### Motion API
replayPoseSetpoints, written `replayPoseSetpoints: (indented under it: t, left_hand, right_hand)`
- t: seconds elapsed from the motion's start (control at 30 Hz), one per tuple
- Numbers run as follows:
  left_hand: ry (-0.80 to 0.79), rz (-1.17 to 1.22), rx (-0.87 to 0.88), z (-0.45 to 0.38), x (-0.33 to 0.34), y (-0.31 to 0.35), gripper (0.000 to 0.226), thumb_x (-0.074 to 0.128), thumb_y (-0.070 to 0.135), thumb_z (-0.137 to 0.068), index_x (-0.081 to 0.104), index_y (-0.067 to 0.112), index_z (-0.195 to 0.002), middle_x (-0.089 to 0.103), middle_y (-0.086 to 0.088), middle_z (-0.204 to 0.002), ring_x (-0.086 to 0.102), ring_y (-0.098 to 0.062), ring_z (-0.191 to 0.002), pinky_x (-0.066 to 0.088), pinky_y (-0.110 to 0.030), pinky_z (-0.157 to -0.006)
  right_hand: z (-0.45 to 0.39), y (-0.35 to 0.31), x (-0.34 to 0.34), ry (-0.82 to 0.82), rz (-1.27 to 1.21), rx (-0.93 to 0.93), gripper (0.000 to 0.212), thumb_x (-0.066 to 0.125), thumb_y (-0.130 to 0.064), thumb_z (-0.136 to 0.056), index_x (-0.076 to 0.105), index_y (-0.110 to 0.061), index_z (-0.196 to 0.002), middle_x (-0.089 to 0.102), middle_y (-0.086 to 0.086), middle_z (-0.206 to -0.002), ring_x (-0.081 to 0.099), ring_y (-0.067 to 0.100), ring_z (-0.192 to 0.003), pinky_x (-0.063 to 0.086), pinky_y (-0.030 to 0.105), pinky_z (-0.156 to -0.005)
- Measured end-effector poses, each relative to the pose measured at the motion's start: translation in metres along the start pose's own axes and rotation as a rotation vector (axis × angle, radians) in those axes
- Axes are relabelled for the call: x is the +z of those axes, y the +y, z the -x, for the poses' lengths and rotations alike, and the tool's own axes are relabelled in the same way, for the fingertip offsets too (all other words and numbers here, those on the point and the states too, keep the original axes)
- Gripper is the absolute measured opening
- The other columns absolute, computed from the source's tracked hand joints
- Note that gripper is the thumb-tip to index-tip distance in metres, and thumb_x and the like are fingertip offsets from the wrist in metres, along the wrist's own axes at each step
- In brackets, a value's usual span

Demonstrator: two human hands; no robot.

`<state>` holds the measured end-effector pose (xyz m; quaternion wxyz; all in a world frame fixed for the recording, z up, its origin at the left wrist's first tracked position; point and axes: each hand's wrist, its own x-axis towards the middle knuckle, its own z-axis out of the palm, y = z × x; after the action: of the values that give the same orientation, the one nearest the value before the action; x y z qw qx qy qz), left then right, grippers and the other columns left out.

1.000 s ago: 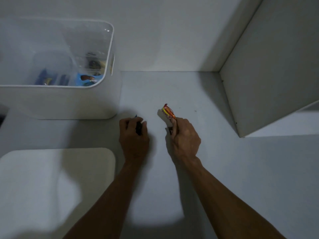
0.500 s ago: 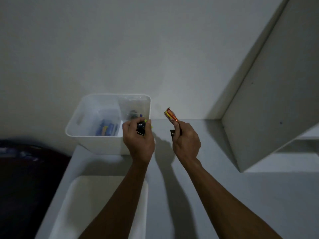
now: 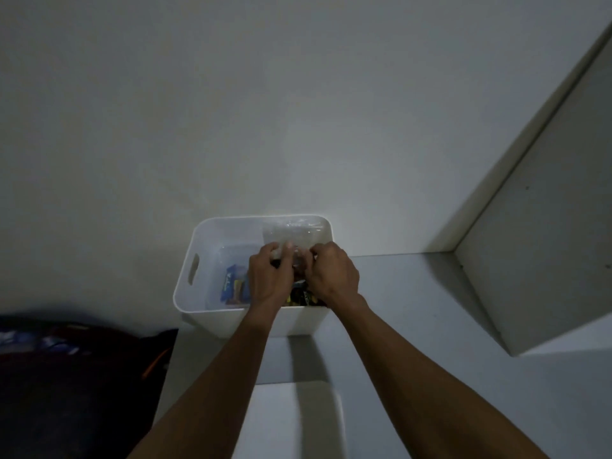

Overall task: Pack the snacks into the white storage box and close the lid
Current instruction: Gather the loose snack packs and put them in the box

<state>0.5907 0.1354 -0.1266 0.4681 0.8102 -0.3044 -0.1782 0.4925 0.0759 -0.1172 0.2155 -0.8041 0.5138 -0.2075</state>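
We look down on a pale grey table (image 3: 414,293) in a dim room, set against a bare white wall (image 3: 265,111). Nearest to us, at the bottom edge, lies a white lid (image 3: 318,422), cut off by the frame and partly covered by our forearms. To the left, beside the table, sits a dark bag (image 3: 66,376) with an orange strip; its shape is lost in shadow.

Farther on, both hands reach into the white box (image 3: 198,276), which stands open at the back of the table, touching or nearly touching the wall. The left hand (image 3: 268,276) and the right hand (image 3: 331,273) sit close together over the right half of the box, fingers curled down. We cannot tell what either one is pinching, since the backs of the hands hide the fingertips and the blur softens everything there.

Inside the box we make out a blue snack packet (image 3: 233,284) to the left of the hands, and a dark packet with yellow print (image 3: 299,297) showing between the wrists. Something clear and glossy (image 3: 291,233) lies against the far wall of the box. The box has a slot handle on its left side.

On the right, a white cabinet panel (image 3: 546,226) rises beyond the table.
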Motion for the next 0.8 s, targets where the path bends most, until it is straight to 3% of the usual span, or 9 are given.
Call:
replayPoseSetpoints:
  t: [0.1, 0.17, 0.3, 0.43, 0.53, 0.67, 0.8]
  left_hand:
    - [-0.061, 0.07, -0.037, 0.003, -0.009, 0.008, 0.057, 0.023, 0.055, -0.1, 0.057, 0.019, -0.127, 0.06, -0.006, -0.124, 0.055, -0.021, -0.111, 0.034, -0.03, -0.091]
    - [-0.066, 0.104, -0.062, 0.007, -0.019, 0.011, 0.059, 0.018, 0.052, -0.102, 0.055, 0.017, -0.132, 0.057, -0.007, -0.13, 0.05, -0.018, -0.113, 0.03, -0.03, -0.094]
    - [-0.093, 0.161, -0.069, 0.011, -0.04, 0.011, 0.057, 0.017, 0.047, -0.103, 0.053, 0.016, -0.134, 0.055, -0.009, -0.136, 0.04, -0.007, -0.103, 0.025, -0.024, -0.091]
    - [-0.088, 0.15, -0.042, 0.014, -0.054, 0.013, 0.055, 0.021, 0.047, -0.103, 0.058, 0.016, -0.128, 0.059, -0.01, -0.128, 0.046, -0.011, -0.102, 0.028, -0.026, -0.091]
    - [-0.071, 0.146, -0.009, 0.023, -0.061, 0.011, 0.055, 0.025, 0.053, -0.101, 0.058, 0.018, -0.128, 0.058, -0.008, -0.131, 0.052, -0.021, -0.115, 0.031, -0.03, -0.097]
    - [-0.073, 0.124, 0.094, 0.044, -0.07, 0.015, 0.052, 0.038, 0.051, -0.098, 0.052, 0.019, -0.137, 0.052, -0.006, -0.141, 0.048, -0.021, -0.127, 0.033, -0.027, -0.102]
    - [-0.033, 0.091, 0.159, 0.079, -0.075, 0.018, 0.054, 0.049, 0.053, -0.093, 0.052, 0.021, -0.136, 0.052, -0.004, -0.141, 0.048, -0.019, -0.128, 0.034, -0.028, -0.105]
  right_hand:
    - [-0.016, -0.004, 0.012, 0.044, -0.149, 0.019, 0.04, 0.037, -0.039, -0.101, 0.057, -0.018, -0.075, 0.063, 0.012, -0.084, 0.061, 0.027, -0.076, 0.047, 0.033, -0.061]
    - [-0.021, -0.006, 0.014, 0.089, -0.211, 0.051, 0.039, 0.037, -0.032, -0.103, 0.061, -0.011, -0.081, 0.064, 0.014, -0.086, 0.06, 0.027, -0.077, 0.042, 0.031, -0.063]
    - [-0.019, -0.007, 0.011, 0.107, -0.231, 0.092, 0.039, 0.036, -0.032, -0.104, 0.064, -0.007, -0.094, 0.064, 0.013, -0.089, 0.061, 0.027, -0.081, 0.052, 0.041, -0.072]
    - [-0.006, -0.003, -0.002, 0.116, -0.246, 0.123, 0.036, 0.036, -0.032, -0.103, 0.065, -0.011, -0.103, 0.067, 0.01, -0.097, 0.062, 0.024, -0.088, 0.052, 0.037, -0.075]
    - [0.012, -0.002, -0.017, 0.128, -0.266, 0.118, 0.033, 0.038, -0.029, -0.103, 0.064, -0.013, -0.115, 0.067, 0.011, -0.112, 0.061, 0.025, -0.104, 0.047, 0.032, -0.083]
    - [0.04, -0.007, -0.042, 0.135, -0.338, 0.123, 0.043, 0.042, -0.035, -0.103, 0.053, -0.014, -0.138, 0.057, 0.01, -0.137, 0.053, 0.024, -0.126, 0.045, 0.038, -0.104]
    - [0.069, -0.004, -0.064, 0.134, -0.358, 0.081, 0.045, 0.046, -0.039, -0.101, 0.051, -0.018, -0.141, 0.054, 0.007, -0.142, 0.052, 0.022, -0.128, 0.045, 0.04, -0.106]
